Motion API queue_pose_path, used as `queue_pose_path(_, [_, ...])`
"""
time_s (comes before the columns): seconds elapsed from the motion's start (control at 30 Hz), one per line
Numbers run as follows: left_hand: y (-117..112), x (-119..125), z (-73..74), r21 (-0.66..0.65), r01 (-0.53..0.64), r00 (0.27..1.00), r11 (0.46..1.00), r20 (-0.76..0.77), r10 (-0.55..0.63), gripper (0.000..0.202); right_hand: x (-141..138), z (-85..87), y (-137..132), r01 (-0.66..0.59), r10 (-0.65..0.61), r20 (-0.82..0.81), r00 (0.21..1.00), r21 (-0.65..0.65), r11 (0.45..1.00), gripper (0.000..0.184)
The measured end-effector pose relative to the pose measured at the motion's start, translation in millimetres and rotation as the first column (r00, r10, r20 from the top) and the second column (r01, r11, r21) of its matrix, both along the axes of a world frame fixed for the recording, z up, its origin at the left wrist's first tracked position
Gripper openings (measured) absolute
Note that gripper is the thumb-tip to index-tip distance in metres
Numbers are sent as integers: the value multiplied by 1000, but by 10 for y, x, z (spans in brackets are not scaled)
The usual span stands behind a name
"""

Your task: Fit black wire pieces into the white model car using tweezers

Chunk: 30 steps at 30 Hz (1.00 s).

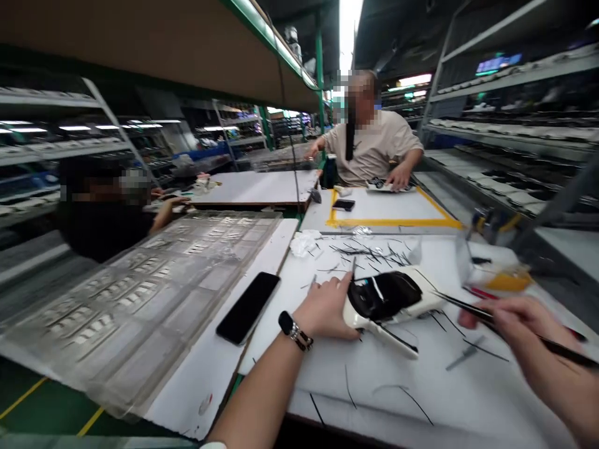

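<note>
Fingers [333, 292] of the left hand [322, 313] are spread around one end of a white-and-black model car [390, 294], gripping it on the white surface [322, 374]; those of the right hand [524, 321] are pinched closed around a slim black tool [461, 302], its tip at the car's other end (whether it touches, I cannot tell). Between the two sets of fingers, a white strip [390, 338] with a dark edge juts from the car's near side. Thin black strands [374, 252] lie scattered just beyond the left fingers, and a plastic container [493, 271] stands beyond the right ones. Left of the left fingers rests a dark phone [249, 308]; farther left, a clear compartment tray [216, 275] holds small pale parts [140, 291]. Well beyond both hands, a co-worker [381, 140] in a pale shirt sits behind a yellow-edged surface [388, 211].
</note>
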<state>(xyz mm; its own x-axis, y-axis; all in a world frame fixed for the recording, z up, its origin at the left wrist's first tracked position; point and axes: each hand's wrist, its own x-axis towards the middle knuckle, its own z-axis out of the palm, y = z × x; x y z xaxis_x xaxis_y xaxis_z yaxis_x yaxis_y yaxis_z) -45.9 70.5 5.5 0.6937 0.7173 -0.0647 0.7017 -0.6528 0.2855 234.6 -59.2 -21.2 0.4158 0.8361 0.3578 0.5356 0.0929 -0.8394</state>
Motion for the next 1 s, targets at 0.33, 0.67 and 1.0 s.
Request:
queue_pose_path(0.33, [-126, 124, -5, 106, 4, 1000, 994, -29, -1, 113, -483, 42, -70, 9, -21, -140, 990, -85, 996, 32])
queue_pose_path(0.67, [-134, 143, 12, 128, 18, 997, 992, -83, -8, 106, -600, 110, -48, 71, -73, 288, 955, 16, 997, 23])
queue_pose_path(1.0, [-141, 146, 12, 105, 18, 996, 994, -83, -10, 105, -464, 373, 0, -296, 276, 765, 582, -116, 948, 11])
